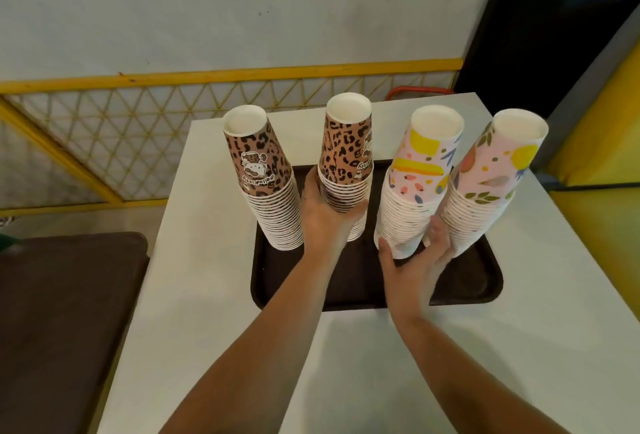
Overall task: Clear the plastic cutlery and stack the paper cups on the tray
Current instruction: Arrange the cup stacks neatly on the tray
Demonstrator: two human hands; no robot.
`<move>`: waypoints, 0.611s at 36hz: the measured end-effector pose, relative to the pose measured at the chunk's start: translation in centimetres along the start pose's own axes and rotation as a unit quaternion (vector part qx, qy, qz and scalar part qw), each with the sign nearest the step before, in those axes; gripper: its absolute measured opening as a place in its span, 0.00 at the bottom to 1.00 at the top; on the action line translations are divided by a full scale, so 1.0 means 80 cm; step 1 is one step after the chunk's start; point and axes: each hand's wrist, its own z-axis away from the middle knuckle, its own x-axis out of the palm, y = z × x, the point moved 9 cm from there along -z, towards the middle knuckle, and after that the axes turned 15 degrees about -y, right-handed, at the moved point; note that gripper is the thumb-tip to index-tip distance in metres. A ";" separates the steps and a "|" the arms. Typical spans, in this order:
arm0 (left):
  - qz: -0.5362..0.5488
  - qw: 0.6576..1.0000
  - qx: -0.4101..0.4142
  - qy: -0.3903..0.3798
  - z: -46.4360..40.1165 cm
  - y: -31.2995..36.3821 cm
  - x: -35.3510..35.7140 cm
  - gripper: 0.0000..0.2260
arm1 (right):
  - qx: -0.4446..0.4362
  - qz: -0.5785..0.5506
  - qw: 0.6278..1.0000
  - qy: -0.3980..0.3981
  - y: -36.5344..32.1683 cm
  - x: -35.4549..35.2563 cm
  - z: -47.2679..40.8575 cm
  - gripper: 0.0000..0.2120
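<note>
Several tall stacks of upside-down paper cups stand on a dark brown tray (464,281) on the white table. Two are leopard-print: the far-left stack (265,177) stands free, and my left hand (325,212) grips the second stack (346,156) around its lower half. Two are pink with fruit and leaf prints. My right hand (415,257) holds the base of the third stack (415,184), thumb on its left side, fingers between it and the far-right stack (495,177). No plastic cutlery is visible.
The white table (346,364) reaches toward me in front of the tray. A dark brown seat (62,312) sits low on the left. A yellow lattice rail (138,122) runs behind the table. A yellow padded surface (602,122) stands at the right.
</note>
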 end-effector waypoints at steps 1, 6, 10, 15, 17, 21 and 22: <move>-0.002 1.000 -0.006 -0.003 0.003 -0.005 0.001 0.42 | 0.001 0.001 1.000 0.001 0.000 0.003 0.006 0.37; -0.009 1.000 -0.029 0.001 0.033 -0.027 0.003 0.33 | 0.029 -0.048 0.998 -0.042 0.005 0.028 0.025 0.23; -0.032 0.992 -0.079 0.091 0.076 -0.058 -0.017 0.25 | 0.044 -0.082 0.983 -0.162 0.004 0.073 0.026 0.18; -0.053 0.980 -0.113 0.155 0.077 -0.090 -0.071 0.36 | 0.079 -0.087 0.962 -0.246 0.004 0.119 0.010 0.32; -0.050 0.984 -0.115 0.123 0.061 -0.091 -0.083 0.43 | 0.069 -0.070 0.963 -0.249 0.000 0.127 0.001 0.36; -0.044 0.991 -0.104 0.072 0.032 -0.093 -0.094 0.48 | 0.069 -0.051 0.969 -0.230 -0.003 0.134 -0.013 0.39; -0.042 0.992 -0.096 0.066 0.025 -0.094 -0.096 0.49 | 0.064 -0.043 0.972 -0.224 -0.004 0.136 -0.016 0.39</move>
